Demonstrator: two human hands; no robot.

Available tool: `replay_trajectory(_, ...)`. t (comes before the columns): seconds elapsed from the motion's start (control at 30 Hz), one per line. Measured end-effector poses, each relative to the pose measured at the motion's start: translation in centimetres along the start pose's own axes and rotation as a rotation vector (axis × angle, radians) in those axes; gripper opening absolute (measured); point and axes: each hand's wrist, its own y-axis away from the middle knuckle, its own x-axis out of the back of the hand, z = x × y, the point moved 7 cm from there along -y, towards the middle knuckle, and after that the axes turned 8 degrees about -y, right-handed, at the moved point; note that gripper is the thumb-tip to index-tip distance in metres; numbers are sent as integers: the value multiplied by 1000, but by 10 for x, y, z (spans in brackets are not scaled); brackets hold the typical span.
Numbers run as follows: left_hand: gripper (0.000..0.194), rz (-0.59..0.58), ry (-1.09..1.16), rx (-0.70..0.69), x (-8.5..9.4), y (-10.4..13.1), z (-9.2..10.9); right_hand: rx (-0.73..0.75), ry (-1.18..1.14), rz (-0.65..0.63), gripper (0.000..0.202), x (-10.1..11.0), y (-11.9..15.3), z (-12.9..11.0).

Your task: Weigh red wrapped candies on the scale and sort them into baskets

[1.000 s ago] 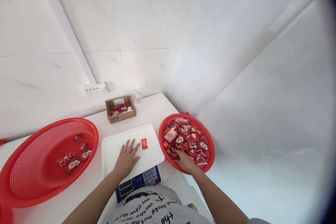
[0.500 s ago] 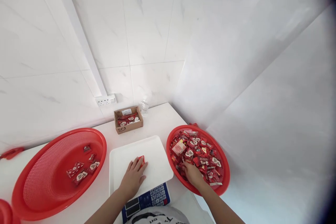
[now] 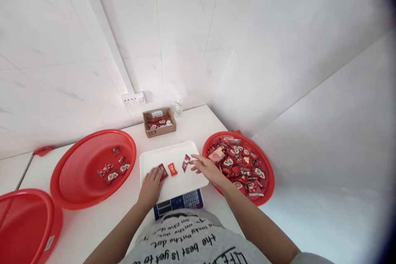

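My left hand (image 3: 151,185) lies with fingers stretched on the white tray (image 3: 176,189) of a scale, its fingertips touching a dark red wrapped candy (image 3: 163,171). Beside it on the tray is a bright red wrapped candy (image 3: 172,169). Over the tray's right side, my right hand (image 3: 206,169) has its fingers apart, just off another red and white wrapped candy (image 3: 186,163); whether that one rests on the tray I cannot tell. To the right, partly behind my right forearm, a red basket (image 3: 269,173) is heaped with red wrapped candies (image 3: 238,159).
On the left stands a large red basket (image 3: 66,187) with several candies, and another red basket (image 3: 51,218) in front of it. A cardboard box (image 3: 161,132) of red packets and a clear bottle (image 3: 178,109) stand at the back by the wall. The scale's keypad (image 3: 190,200) faces me.
My right hand has come from the right basket to over the tray. Two more candies now show there, one beside that hand. My left hand has shifted to the tray's left side. The view has tilted down.
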Motion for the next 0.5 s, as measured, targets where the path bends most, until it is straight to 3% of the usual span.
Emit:
replay_trajectory(0.1,45,50,-18,66,4,0,-9,-18,99,18,46,0,3,9)
replay_trajectory(0.23,48,120,12,48,3,4,-8,6,467,113,43,32,17,23)
replay_trajectory(0.37,51,139,11,-69,2,3,11,-90,723,141,41,62,36,48)
replay_trajectory(0.5,50,83,-13,-200,0,-2,36,-259,673,108,41,78,48,83)
